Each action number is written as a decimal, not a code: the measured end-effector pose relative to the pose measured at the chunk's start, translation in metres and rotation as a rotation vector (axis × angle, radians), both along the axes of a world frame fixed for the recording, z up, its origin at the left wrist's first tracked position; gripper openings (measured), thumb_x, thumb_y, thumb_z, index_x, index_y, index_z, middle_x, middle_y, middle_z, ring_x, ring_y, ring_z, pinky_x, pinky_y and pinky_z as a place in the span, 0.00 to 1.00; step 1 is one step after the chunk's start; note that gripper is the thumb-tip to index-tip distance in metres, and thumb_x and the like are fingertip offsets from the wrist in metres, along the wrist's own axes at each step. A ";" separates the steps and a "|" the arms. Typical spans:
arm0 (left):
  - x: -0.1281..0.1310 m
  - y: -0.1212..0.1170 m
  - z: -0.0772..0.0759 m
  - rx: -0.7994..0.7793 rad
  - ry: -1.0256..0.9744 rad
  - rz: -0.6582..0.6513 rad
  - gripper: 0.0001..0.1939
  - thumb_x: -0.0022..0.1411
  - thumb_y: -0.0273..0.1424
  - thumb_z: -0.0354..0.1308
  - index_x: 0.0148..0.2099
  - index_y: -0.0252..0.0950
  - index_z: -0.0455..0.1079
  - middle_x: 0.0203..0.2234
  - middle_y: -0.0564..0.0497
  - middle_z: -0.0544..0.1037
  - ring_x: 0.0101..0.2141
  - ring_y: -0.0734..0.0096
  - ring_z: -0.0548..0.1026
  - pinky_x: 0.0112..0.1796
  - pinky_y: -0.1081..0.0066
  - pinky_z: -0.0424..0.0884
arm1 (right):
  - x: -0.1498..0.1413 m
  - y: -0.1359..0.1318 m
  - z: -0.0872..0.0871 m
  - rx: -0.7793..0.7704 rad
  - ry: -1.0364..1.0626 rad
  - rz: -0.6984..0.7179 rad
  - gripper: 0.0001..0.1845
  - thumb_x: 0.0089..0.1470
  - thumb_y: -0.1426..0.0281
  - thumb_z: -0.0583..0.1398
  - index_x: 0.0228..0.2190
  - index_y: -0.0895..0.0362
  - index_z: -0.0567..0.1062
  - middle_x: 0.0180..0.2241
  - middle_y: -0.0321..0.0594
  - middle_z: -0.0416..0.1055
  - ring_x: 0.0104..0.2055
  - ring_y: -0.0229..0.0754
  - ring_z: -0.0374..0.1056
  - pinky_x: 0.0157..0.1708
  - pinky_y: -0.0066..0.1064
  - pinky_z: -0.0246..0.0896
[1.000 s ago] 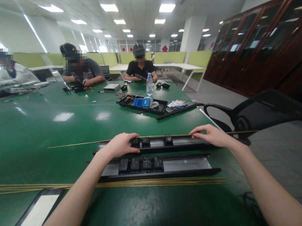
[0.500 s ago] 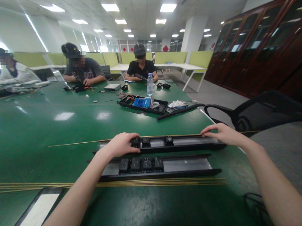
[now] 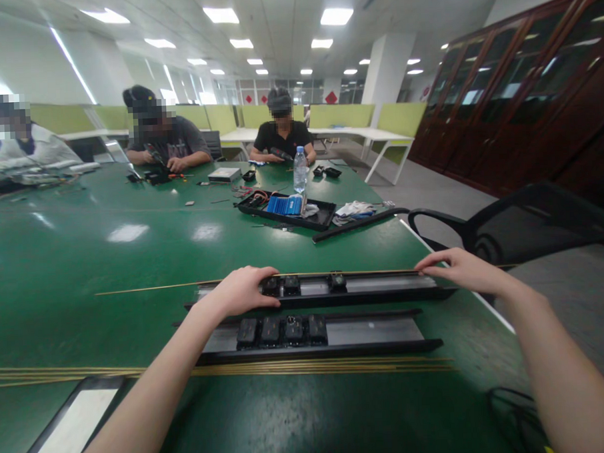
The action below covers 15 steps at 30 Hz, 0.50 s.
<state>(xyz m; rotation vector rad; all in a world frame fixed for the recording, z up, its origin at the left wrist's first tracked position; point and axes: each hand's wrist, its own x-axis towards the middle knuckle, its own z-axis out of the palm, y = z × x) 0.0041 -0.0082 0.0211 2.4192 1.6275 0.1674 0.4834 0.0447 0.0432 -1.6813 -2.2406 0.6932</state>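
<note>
My left hand (image 3: 241,289) spans the far black-edged metal channel (image 3: 384,284), fingers on its far edge and thumb on its near wall, beside small black square blocks (image 3: 291,284). A long thin brass rod (image 3: 149,288) runs along that channel's far edge and sticks out past it to the left. Toward the channel's right end, my right hand (image 3: 451,267) pinches the rod between thumb and fingers. Nearer to me lies a second similar channel (image 3: 371,331), with several larger black blocks (image 3: 270,331) in a row inside it.
Several brass rods (image 3: 338,366) lie along the near side, partly under my left forearm. A dark-framed white panel (image 3: 71,430) rests at lower left. Farther off are a black tray (image 3: 324,215), a water bottle (image 3: 299,170) and a black strip (image 3: 357,225). A chair (image 3: 522,223) stands right; co-workers sit opposite.
My right hand has slid a little to the right along the brass rod, toward the channel's right end. My left hand stays in place on the channel.
</note>
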 end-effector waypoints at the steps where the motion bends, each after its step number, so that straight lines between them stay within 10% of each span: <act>1: 0.000 0.000 0.000 -0.003 0.001 0.001 0.34 0.52 0.53 0.62 0.59 0.45 0.68 0.49 0.47 0.79 0.48 0.53 0.77 0.46 0.64 0.71 | 0.001 -0.001 0.001 -0.006 0.001 -0.005 0.17 0.50 0.58 0.61 0.34 0.55 0.83 0.40 0.45 0.81 0.45 0.55 0.73 0.51 0.40 0.63; 15: 0.001 -0.001 0.000 0.012 0.027 -0.002 0.34 0.53 0.53 0.61 0.59 0.45 0.67 0.49 0.46 0.78 0.48 0.53 0.76 0.46 0.63 0.71 | 0.042 0.009 -0.010 -0.015 -0.026 -0.109 0.18 0.50 0.59 0.61 0.37 0.56 0.83 0.39 0.46 0.81 0.45 0.56 0.74 0.48 0.40 0.65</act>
